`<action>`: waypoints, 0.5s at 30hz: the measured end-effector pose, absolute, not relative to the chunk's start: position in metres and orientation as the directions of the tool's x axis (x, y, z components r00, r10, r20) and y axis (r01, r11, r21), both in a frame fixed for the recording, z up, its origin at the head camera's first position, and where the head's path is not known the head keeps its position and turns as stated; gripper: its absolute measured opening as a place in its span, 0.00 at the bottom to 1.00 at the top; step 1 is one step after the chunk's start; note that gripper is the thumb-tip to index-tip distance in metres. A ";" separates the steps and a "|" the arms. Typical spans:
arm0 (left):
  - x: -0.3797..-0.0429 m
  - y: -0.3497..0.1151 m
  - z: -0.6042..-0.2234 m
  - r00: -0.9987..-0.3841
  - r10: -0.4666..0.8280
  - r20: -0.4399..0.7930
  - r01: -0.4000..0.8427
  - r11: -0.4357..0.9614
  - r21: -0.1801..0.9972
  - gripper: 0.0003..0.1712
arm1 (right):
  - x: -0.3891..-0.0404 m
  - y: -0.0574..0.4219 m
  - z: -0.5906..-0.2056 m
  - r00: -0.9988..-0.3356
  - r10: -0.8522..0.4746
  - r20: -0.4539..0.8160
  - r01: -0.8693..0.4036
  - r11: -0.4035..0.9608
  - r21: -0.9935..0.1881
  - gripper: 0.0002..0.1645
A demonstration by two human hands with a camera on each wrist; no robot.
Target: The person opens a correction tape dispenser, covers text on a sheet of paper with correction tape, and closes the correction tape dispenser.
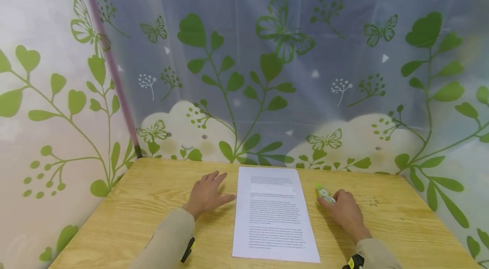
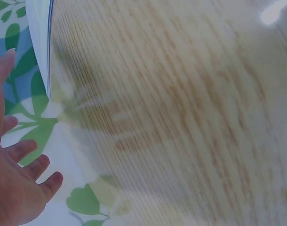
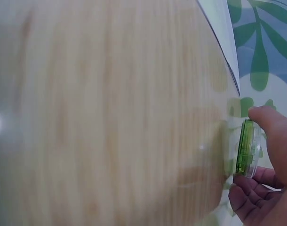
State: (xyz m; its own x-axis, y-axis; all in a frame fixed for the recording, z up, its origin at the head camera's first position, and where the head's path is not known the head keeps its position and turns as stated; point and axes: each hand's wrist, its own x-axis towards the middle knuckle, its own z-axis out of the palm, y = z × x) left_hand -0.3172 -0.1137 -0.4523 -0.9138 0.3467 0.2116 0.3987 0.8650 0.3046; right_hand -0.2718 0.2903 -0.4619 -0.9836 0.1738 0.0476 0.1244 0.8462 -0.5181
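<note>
A printed sheet of paper (image 1: 275,222) lies on the table in the head view, with a blank white band across its upper text. To its right, my right hand (image 1: 347,211) grips a green and clear correction tape (image 1: 324,194) between thumb and fingers. The right wrist view shows the correction tape (image 3: 247,148) edge-on, its green side facing the table. My left hand (image 1: 206,196) is at the left of the sheet, fingers spread and thumb pointing towards the paper's edge. In the left wrist view the left hand (image 2: 16,174) holds nothing.
The wood-grain table (image 1: 153,201) ends at a patterned curtain (image 1: 237,69) behind and at a pale patterned panel (image 1: 49,103) on the left. A small dark mark (image 1: 373,202) shows on the tabletop right of the right hand.
</note>
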 end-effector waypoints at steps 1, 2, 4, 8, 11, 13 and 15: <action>-0.317 -0.114 -0.452 -0.914 0.346 0.210 0.398 0.866 0.303 0.45 | -0.272 0.289 -0.462 -0.984 0.171 0.043 0.125 0.850 -0.512 0.41; -0.316 -0.114 -0.453 -0.916 0.346 0.205 0.395 0.869 0.299 0.46 | -0.272 0.287 -0.462 -0.985 0.170 0.035 0.129 0.853 -0.505 0.41; -0.315 -0.114 -0.452 -0.916 0.347 0.204 0.395 0.871 0.293 0.45 | -0.272 0.285 -0.463 -0.986 0.166 0.027 0.132 0.865 -0.484 0.42; -0.315 -0.114 -0.451 -0.914 0.349 0.207 0.397 0.875 0.278 0.45 | -0.272 0.280 -0.462 -0.985 0.171 0.022 0.144 0.888 -0.436 0.44; -0.314 -0.114 -0.451 -0.910 0.351 0.223 0.403 0.875 0.267 0.45 | -0.273 0.277 -0.461 -0.984 0.176 0.013 0.156 0.902 -0.402 0.43; -0.314 -0.114 -0.452 -0.907 0.351 0.233 0.406 0.876 0.260 0.45 | -0.273 0.277 -0.461 -0.983 0.184 -0.002 0.171 0.909 -0.381 0.44; -0.314 -0.113 -0.452 -0.906 0.349 0.240 0.405 0.879 0.251 0.45 | -0.272 0.277 -0.460 -0.982 0.189 -0.023 0.184 0.910 -0.371 0.46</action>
